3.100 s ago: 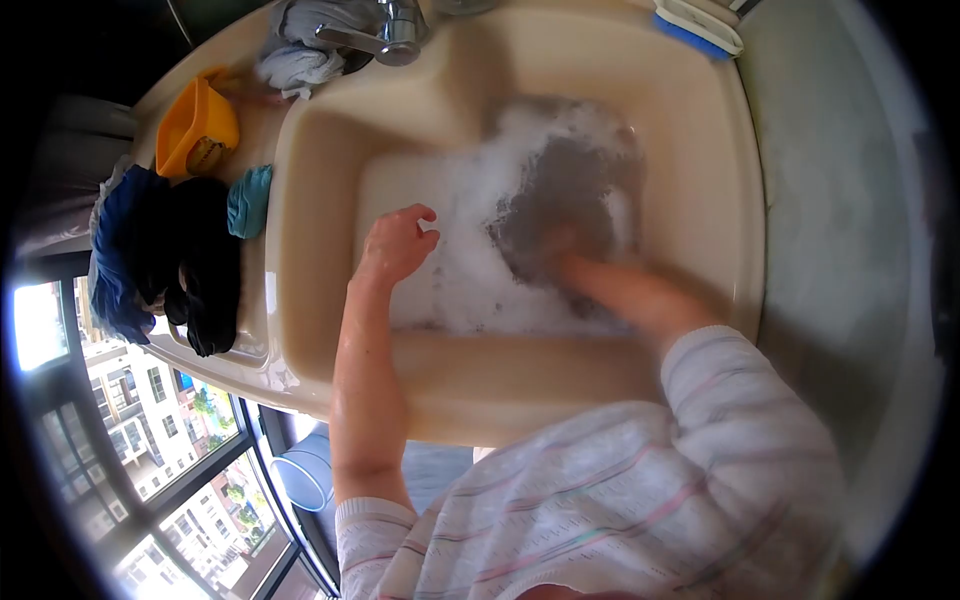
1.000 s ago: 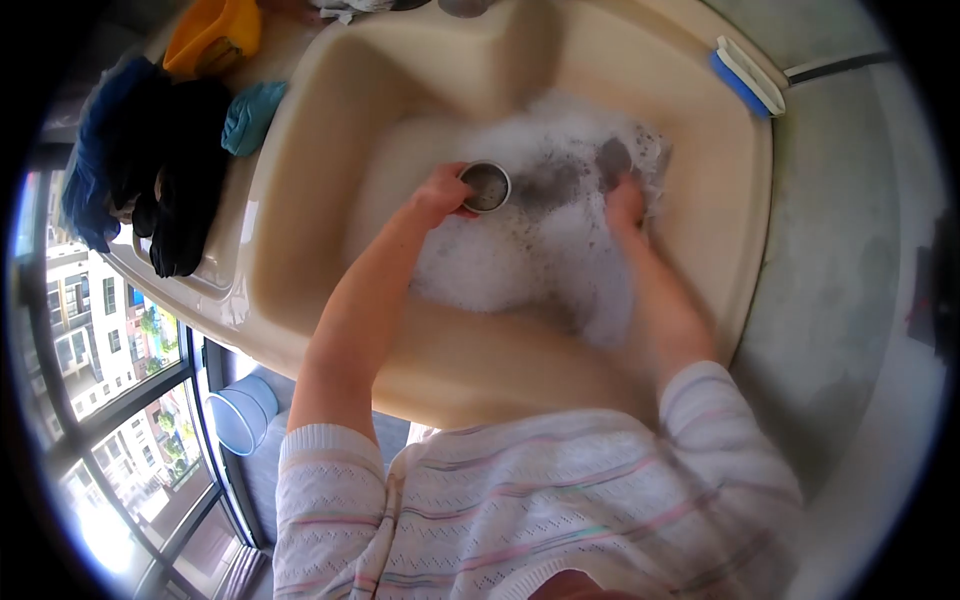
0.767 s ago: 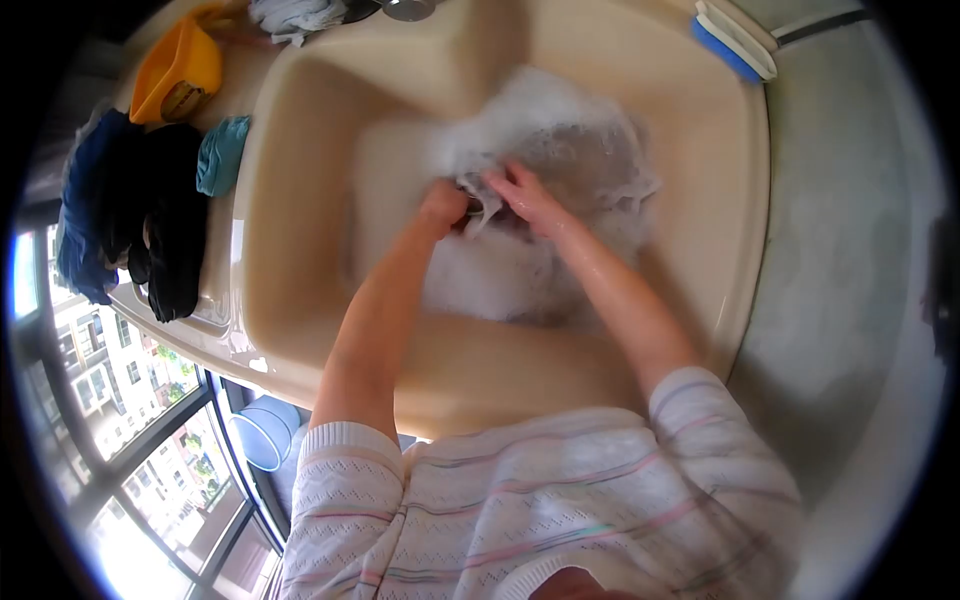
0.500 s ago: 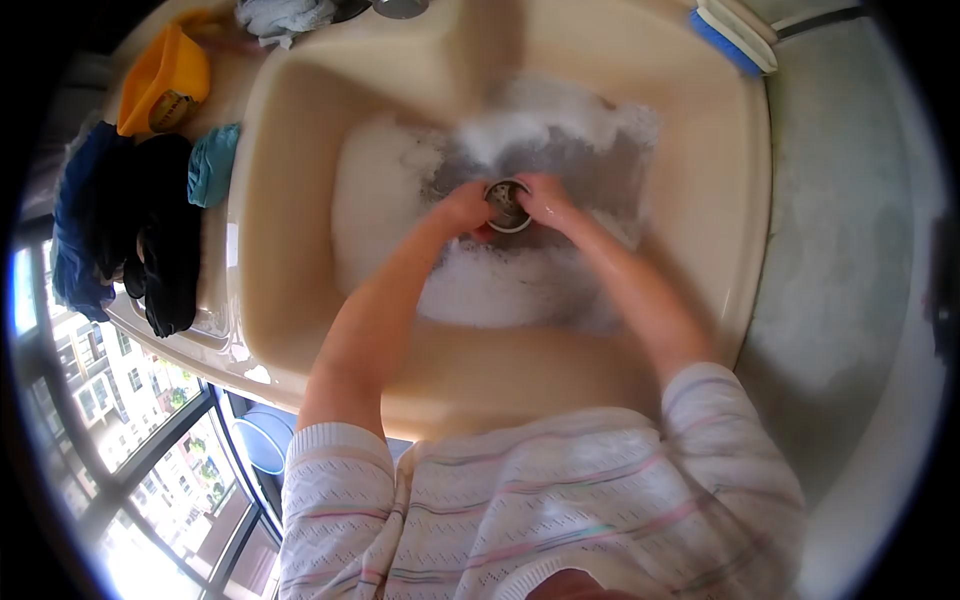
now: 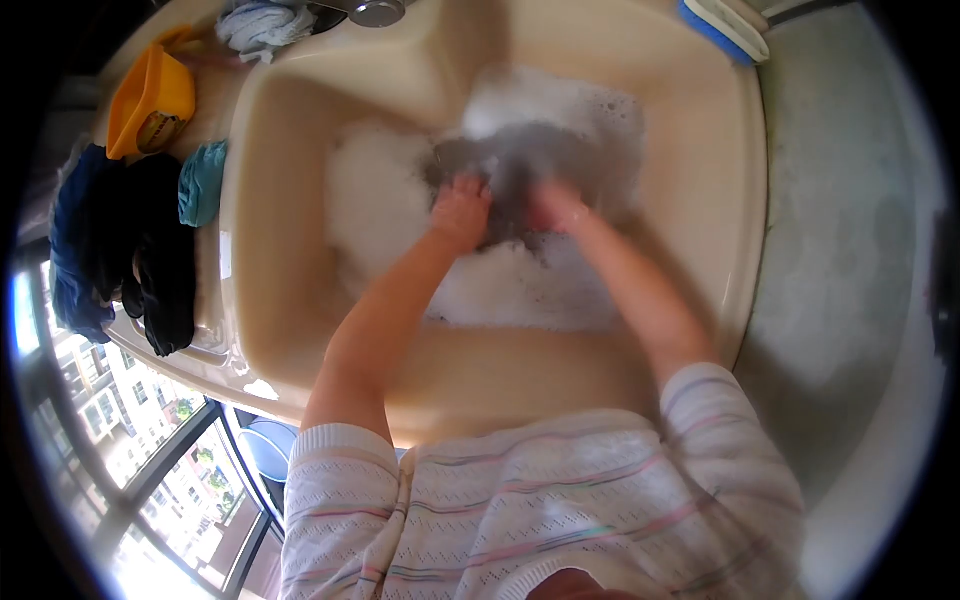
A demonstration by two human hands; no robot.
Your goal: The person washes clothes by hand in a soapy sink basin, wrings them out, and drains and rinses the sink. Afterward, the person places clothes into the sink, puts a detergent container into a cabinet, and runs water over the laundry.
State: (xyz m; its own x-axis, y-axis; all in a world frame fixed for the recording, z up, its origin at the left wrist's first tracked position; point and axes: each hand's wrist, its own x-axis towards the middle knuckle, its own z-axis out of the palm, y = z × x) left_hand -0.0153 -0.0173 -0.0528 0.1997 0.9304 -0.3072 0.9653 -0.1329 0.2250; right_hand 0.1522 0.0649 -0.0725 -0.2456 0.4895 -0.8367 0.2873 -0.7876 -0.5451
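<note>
Left hand [image 5: 460,212] & right hand [image 5: 558,205] have parted since the prev. frame; the round rimmed cup they held is out of sight, poss. under the grey water [image 5: 515,160] in the basin [image 5: 500,365]. Can't tell if either's gripping: L's at the water, R's blurred. Cup's prob. stiff, light, slick w/ suds [image 5: 380,200]; best hold: opp. sides of its rim.

Bare right hand [image 5: 558,207]: motion-blurred, fingers indistinct; bare left hand [image 5: 463,215]: fingertips soft, hold unreadable; cloudy grey water [image 5: 585,160]: hides the floor of the beige sink [image 5: 480,375]; 10 o'clock, orange plastic tub [image 5: 172,92]: lettering illegible; 11 o'clock, rounded chrome tap [image 5: 377,11]: cropped by top edge; 8 o'clock, pale-blue round bucket [image 5: 268,447]: partly hidden
</note>
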